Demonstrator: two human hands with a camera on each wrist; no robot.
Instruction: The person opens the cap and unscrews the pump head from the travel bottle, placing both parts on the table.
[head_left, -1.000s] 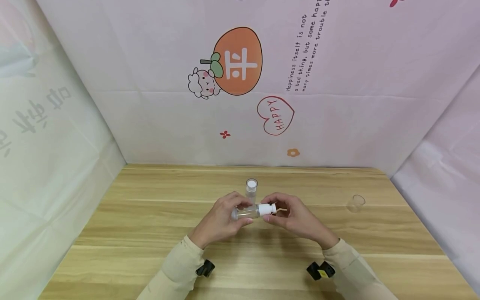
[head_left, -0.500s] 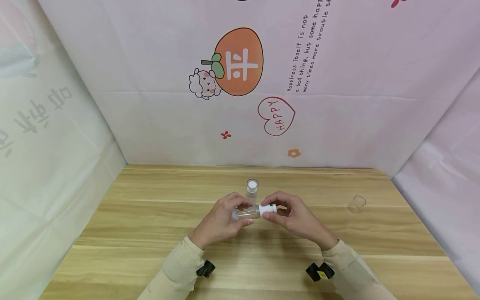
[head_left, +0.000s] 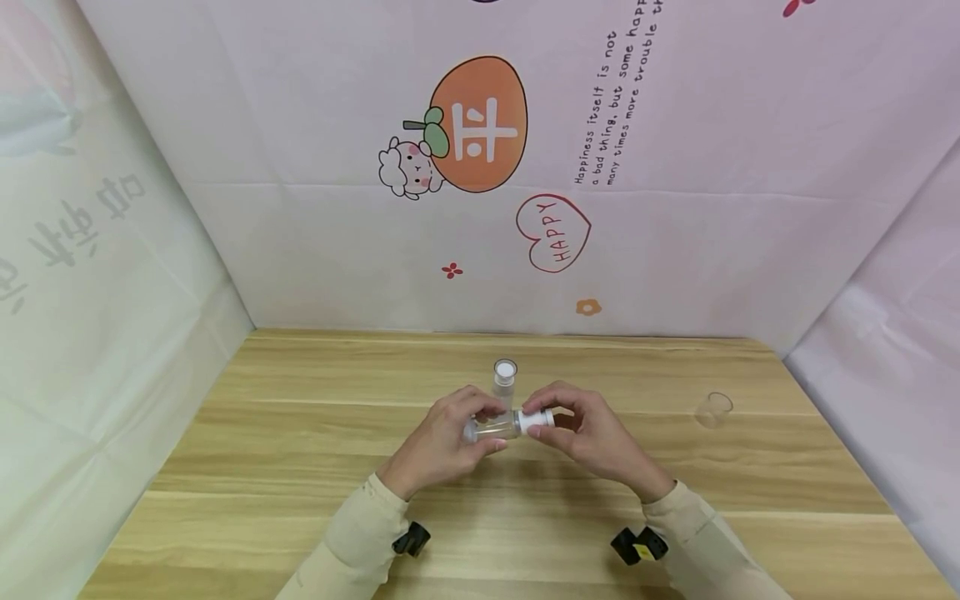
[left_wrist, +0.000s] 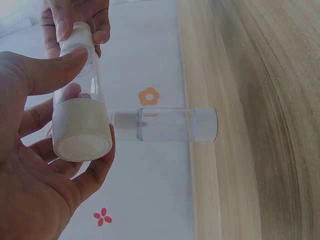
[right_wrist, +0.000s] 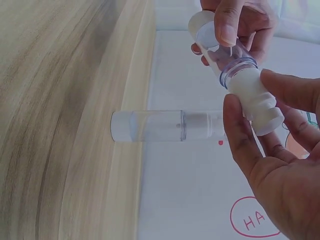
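Both hands hold a clear pump bottle (head_left: 495, 428) sideways above the table. My left hand (head_left: 450, 429) grips its clear body near the white base (left_wrist: 82, 130), thumb across the near side. My right hand (head_left: 588, 429) pinches the white pump head (right_wrist: 252, 95) at the other end with thumb and fingers. In the right wrist view the pump head sits right against the bottle's clear collar. A second bottle (right_wrist: 157, 125) of the same kind, with a white base and white top, stands upright on the table just behind the hands.
A clear cap (head_left: 714, 408) stands on the wooden table (head_left: 300, 467) to the right. The printed cloth wall (head_left: 360, 258) rises at the table's back edge, with further cloth at the left and right sides.
The right fingers have shifted slightly on the pump head, and its nozzle, which stuck out to the right earlier, has turned out of sight. The left hand keeps its grip on the bottle.
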